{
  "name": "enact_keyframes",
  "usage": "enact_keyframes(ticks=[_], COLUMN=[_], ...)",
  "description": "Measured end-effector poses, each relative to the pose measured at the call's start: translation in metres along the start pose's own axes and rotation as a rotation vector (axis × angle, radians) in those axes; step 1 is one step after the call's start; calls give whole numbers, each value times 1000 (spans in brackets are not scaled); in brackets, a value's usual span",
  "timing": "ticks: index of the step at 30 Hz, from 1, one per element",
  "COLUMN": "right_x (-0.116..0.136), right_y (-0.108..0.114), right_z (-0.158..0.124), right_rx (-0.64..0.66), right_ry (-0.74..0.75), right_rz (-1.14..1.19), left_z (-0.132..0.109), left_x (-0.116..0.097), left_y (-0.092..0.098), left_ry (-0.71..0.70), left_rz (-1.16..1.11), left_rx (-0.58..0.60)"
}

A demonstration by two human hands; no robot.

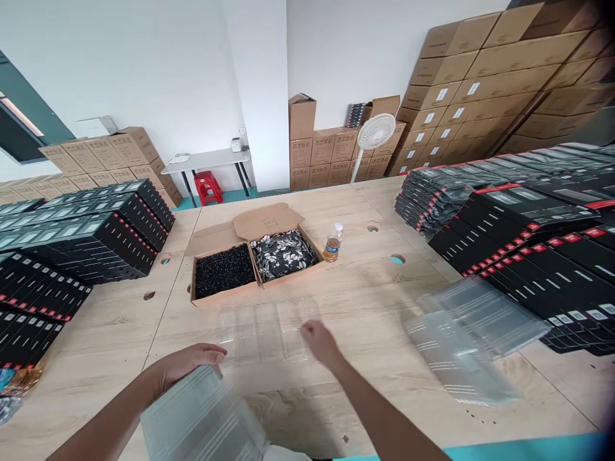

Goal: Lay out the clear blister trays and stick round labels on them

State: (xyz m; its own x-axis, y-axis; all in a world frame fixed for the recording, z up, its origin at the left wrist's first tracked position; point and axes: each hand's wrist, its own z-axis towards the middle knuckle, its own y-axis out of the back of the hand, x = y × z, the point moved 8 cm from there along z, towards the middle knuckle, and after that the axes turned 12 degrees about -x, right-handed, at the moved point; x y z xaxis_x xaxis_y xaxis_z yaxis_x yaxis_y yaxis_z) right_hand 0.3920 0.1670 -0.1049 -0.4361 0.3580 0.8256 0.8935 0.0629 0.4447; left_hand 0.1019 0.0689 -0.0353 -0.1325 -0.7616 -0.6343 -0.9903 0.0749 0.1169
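Left hand was at the near edge of the tabletop, its fingers curled over the top edge of a clear plastic tray stack and apparently holding it. The stack was tilted and blurred, its lower end running out of frame. Right hand hung over a single clear blister tray lying flat on the tabletop. Its fingers were loosely bunched and blurred, with nothing visibly in them. Couldn't tell whether they touched the tray.

A second clear tray pile lay to the right, also blurred, next to the black retail boxes. These had red marks and were stacked in rows. A matching block of black boxes stood on the left side.

Beyond the single tray sat an open cardboard box, flaps up, divided in two. One side held black granules, the other black-and-white floral fabric. A part-full plastic bottle stood just beside it.

Further back were brown cartons stacked against the wall, a white pedestal fan, a white folding table and a red plastic stool beneath it.
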Motion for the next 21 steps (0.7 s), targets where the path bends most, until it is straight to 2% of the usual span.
enact_keyframes(ticks=[2, 4, 6, 8, 10, 11, 13, 15, 17, 19, 21], right_x=[13, 26, 29, 20, 4, -6, -28, -52, -66, -76, -77], right_y=[-40, -81, -93, -87, -65, -47, -1, 49, 83, 100, 105], right_z=[-46, -100, -129, -135, -118, -101, -56, -8, 34, 63, 79], right_rx=[195, 503, 534, 484, 417, 357, 181, -28, -120, -159, -174], right_ry=[30, 37, -18, -92, -144, -155, -171, -194, -219, -248, -243], right_rz=[66, 254, 465, 604, 677, 682, 642, 487, 413, 312, 215], left_z=[4, 8, 10, 11, 9, 8, 3, -3, -9, -16, -21], left_x=[1, 1, 0, -1, -3, -2, -1, 1, 2, 5, 6], left_y=[-10, -23, -39, -53, -63, -66, -67, -64, -60, -57, -54], left_ry=[-1, 1, 2, 2, 11, 21, 35, 22, -4, -22, -38], left_rz=[8, 41, 60, 49, 30, 24, 17, 4, -19, -45, -53], left_rx=[-25, -14, 32, 81, 97, 91, 59, 25, 12, 33, 67])
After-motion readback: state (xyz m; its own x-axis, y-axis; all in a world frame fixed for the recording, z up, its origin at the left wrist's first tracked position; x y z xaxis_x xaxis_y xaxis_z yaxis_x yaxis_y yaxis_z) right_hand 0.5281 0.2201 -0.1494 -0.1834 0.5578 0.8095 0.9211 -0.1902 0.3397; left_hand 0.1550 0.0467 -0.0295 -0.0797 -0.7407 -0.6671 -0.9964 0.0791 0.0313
